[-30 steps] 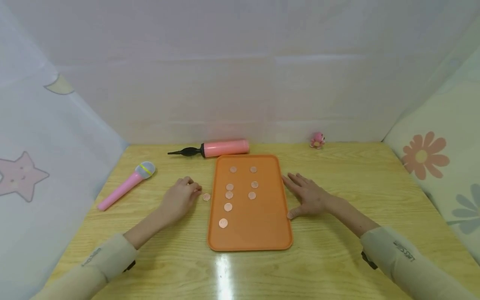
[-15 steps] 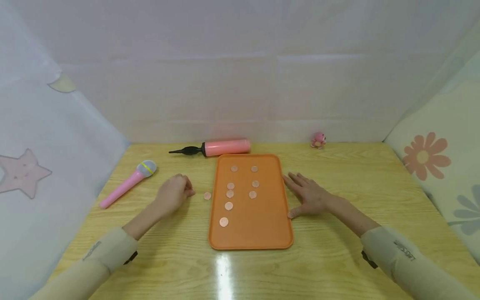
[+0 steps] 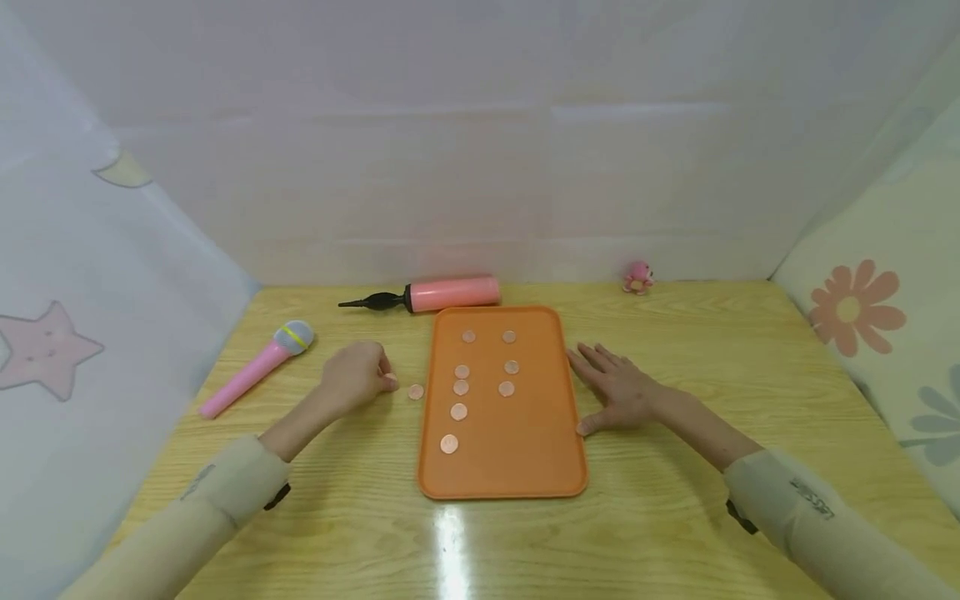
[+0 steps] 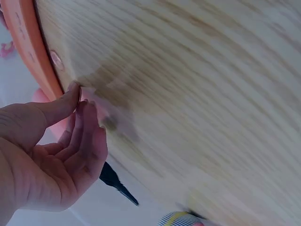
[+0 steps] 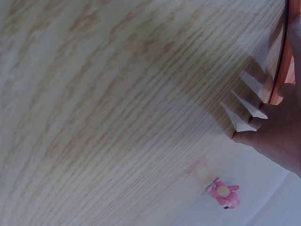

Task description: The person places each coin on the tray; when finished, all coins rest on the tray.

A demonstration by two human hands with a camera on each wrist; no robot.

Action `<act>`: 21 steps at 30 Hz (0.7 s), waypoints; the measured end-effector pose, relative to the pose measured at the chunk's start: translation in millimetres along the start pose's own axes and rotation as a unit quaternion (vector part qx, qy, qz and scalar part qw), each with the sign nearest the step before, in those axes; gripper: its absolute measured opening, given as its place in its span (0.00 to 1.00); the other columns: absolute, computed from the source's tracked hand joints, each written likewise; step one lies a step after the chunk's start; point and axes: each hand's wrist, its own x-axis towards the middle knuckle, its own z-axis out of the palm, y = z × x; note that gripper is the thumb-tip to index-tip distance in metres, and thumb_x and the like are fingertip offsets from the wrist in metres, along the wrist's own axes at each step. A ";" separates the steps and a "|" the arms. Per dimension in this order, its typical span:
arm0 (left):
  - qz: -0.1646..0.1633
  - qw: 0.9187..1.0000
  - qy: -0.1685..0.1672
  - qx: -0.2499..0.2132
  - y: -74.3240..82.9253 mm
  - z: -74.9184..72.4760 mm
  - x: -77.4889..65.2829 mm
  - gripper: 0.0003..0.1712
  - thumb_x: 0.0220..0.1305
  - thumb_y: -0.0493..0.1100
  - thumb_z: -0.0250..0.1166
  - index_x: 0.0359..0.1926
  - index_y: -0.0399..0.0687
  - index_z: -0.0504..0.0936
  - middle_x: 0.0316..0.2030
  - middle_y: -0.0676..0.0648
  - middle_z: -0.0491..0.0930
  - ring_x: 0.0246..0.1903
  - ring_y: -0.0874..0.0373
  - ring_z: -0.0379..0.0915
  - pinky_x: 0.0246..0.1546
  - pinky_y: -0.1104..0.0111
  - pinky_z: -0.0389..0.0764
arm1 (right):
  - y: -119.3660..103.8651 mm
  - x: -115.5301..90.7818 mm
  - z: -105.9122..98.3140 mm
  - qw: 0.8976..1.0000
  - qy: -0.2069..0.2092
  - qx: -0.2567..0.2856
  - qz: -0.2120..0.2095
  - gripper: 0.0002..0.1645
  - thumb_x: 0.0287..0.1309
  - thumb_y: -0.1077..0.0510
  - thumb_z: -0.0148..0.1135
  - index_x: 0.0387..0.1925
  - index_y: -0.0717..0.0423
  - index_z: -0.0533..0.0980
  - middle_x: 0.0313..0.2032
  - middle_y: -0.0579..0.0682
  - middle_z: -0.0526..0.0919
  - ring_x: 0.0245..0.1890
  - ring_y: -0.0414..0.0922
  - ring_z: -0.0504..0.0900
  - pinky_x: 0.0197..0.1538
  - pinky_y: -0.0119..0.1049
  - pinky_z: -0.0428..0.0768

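Note:
My left hand (image 3: 357, 375) pinches a copper-coloured coin (image 3: 391, 378) between thumb and fingertips, left of the orange tray (image 3: 517, 467). The left wrist view shows that coin (image 4: 80, 93) nearly edge-on, just over the wooden table. Another copper coin (image 3: 416, 392) lies flat on the table between this hand and the tray's left rim. Inside the tray are a left column of several coins (image 3: 458, 412) and a shorter right column with a coin (image 3: 507, 388) at its near end. My right hand (image 3: 618, 390) spreads its fingers along the tray's right rim, thumb at the edge.
A pink toy microphone (image 3: 255, 373) lies at the left. Behind the tray is a pink hand pump (image 3: 453, 294) with a black nozzle, close to the far rim. A small pink figurine (image 3: 638, 278) stands at the back right, near the white backdrop (image 3: 517, 183).
My left hand drew back leftward from beside the loose coin, then shifted slightly right again, and a coin now shows at its fingertips. The right hand and tray stay in place.

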 end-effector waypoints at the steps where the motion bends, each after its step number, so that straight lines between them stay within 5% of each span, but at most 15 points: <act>1: 0.013 1.000 0.011 0.005 5.8 1.7 1.0 0.11 0.54 0.45 0.74 0.30 0.45 0.82 0.29 0.49 0.81 0.27 0.55 0.74 0.23 0.61 0.74 | 0.3 -0.8 0.0 1.000 -0.001 -0.001 0.000 0.69 0.47 0.29 0.68 0.75 0.62 0.45 0.73 0.67 0.44 0.71 0.69 0.42 0.61 0.74 0.51; 7: 0.085 0.994 0.062 0.014 67.6 13.4 -0.1 0.10 0.51 0.44 0.77 0.26 0.51 0.82 0.23 0.54 0.79 0.24 0.58 0.75 0.22 0.63 0.75 | 1.3 -3.8 1.0 1.000 0.001 0.002 -0.005 0.69 0.48 0.30 0.68 0.75 0.63 0.45 0.73 0.68 0.44 0.71 0.70 0.43 0.61 0.74 0.51; 13: 0.174 0.980 -0.040 -0.084 132.3 36.0 -8.0 0.09 0.52 0.47 0.76 0.24 0.55 0.83 0.20 0.59 0.78 0.22 0.65 0.71 0.23 0.69 0.73 | 3.3 -5.9 1.1 1.000 0.004 0.001 -0.001 0.69 0.47 0.30 0.69 0.75 0.63 0.46 0.73 0.68 0.45 0.71 0.70 0.43 0.60 0.74 0.51; 16: 0.192 0.973 -0.082 -0.099 146.0 46.8 -6.6 0.08 0.53 0.47 0.75 0.24 0.54 0.84 0.20 0.59 0.78 0.21 0.67 0.71 0.23 0.71 0.73 | 4.5 -4.6 1.4 1.000 0.008 -0.001 -0.004 0.68 0.48 0.31 0.69 0.75 0.62 0.46 0.73 0.67 0.45 0.71 0.70 0.44 0.61 0.74 0.51; 21: 0.184 0.973 -0.098 -0.096 150.1 56.6 -3.4 0.11 0.52 0.48 0.76 0.25 0.52 0.82 0.20 0.58 0.78 0.20 0.66 0.71 0.23 0.72 0.74 | 7.3 -1.9 1.7 1.000 0.013 -0.008 -0.010 0.69 0.47 0.29 0.67 0.75 0.62 0.46 0.73 0.68 0.46 0.70 0.71 0.44 0.62 0.73 0.52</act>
